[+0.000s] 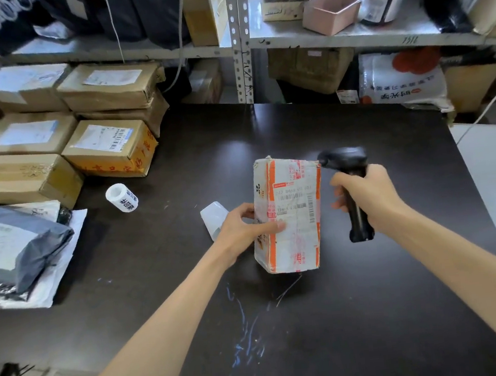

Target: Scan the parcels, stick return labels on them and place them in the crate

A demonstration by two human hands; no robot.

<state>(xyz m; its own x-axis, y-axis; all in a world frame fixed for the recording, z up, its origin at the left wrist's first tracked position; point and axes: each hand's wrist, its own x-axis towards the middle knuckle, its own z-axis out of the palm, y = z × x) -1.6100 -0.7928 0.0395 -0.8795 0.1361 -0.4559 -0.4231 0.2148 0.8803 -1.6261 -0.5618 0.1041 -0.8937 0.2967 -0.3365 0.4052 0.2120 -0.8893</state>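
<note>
Hands first: my left hand (240,227) grips a crumpled cardboard parcel (289,214) wrapped in orange-and-white tape, held just above the dark matte table (376,312). My right hand (367,196) is wrapped tight around a glossy black scanner (351,183) beside it. Farther left lies a white label roll (121,198), then stacked brown boxes (66,130) under metal shelving (238,35).

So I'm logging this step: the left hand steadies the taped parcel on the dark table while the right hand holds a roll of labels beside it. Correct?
Not quite. In the head view the right hand grips the black scanner, not labels. The label roll lies untouched on the table. The left hand does steady the parcel.
</note>
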